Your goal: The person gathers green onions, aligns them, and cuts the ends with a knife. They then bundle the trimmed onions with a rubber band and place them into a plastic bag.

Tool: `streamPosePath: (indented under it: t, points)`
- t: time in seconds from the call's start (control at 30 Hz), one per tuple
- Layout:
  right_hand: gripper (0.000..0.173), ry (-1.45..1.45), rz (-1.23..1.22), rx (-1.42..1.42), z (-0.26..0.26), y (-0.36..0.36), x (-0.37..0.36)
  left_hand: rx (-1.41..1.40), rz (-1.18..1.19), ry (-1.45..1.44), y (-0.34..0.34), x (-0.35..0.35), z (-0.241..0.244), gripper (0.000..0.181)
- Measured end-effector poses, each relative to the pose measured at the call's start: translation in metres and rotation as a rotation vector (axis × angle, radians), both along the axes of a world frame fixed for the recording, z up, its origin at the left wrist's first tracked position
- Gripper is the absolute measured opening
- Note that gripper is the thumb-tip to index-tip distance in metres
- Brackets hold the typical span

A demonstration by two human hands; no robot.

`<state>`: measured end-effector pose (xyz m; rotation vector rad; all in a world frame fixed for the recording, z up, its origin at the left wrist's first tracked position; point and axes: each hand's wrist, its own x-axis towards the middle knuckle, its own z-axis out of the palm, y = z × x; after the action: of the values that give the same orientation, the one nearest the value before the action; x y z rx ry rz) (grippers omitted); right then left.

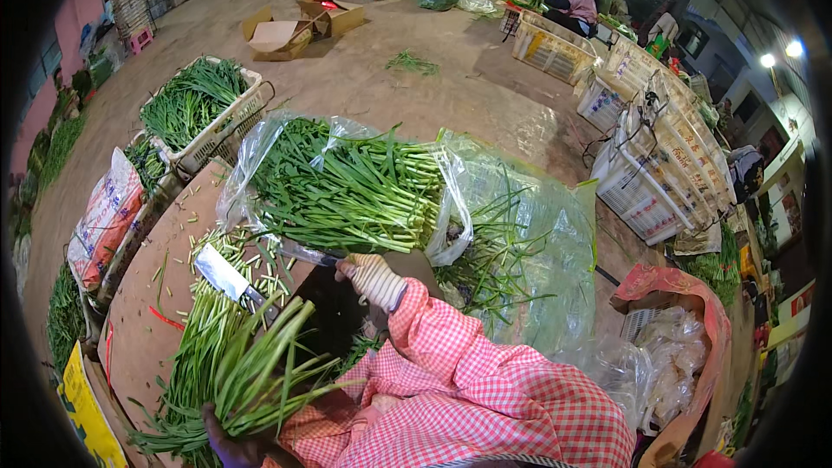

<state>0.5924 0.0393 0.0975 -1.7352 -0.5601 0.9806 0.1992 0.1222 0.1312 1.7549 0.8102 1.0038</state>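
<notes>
At the bottom left, my left hand (227, 439) is closed around a loose bunch of long green leafy stalks (266, 364). My right hand (370, 276), in a striped knit glove, grips the dark handle of what looks like a knife (312, 255), its blade pointing left. A cleaver (222, 273) with a broad blade lies on more cut stalks (211, 318) on the brown board (140, 286). Beyond the hands, a large bundle of green stalks (351, 188) rests in clear plastic (455, 201), cut ends facing right. Short stem pieces (244, 253) are scattered near the cleaver.
Crates of greens (195, 104) and a woven sack (110, 221) stand at the left. Green plastic sheeting (552, 253) lies to the right, near a red bag of clear plastic (676, 338). White crates (643, 188) are stacked farther right. A person (575, 3) sits in the background.
</notes>
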Motion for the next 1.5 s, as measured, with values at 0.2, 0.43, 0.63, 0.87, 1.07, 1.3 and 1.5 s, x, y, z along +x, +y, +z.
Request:
streamPosePath:
  t: [0.2,0.43,0.63,0.87,1.07,1.3,1.5]
  points:
    - [0.024,-0.155,0.145,0.196,-0.003,0.004,-0.007,-0.923,-0.194,-0.751,-0.001,0.051,0.009,0.045]
    - [0.016,-0.294,0.402,0.064,-0.037,-0.003,-0.046,-0.722,0.096,-0.725,0.016,0.057,-0.030,0.032]
    - [0.026,-0.046,0.260,-0.147,-0.003,-0.012,-0.029,-0.888,0.137,-0.796,0.023,0.062,-0.003,0.032]
    - [0.034,0.227,0.199,0.204,0.020,0.024,-0.063,-0.227,0.004,-0.348,0.020,0.050,-0.039,0.031]
    - [0.022,0.448,0.069,0.170,-0.017,0.005,-0.046,-0.036,0.110,-0.171,0.004,0.004,-0.042,0.030]
    - [0.051,-0.470,0.413,-0.035,-0.035,0.007,-0.037,-0.821,0.205,-0.715,-0.005,-0.046,-0.036,0.031]
    - [0.056,-0.619,0.627,-0.026,-0.012,0.044,-0.075,-0.815,0.150,-0.784,-0.015,-0.053,-0.041,0.032]
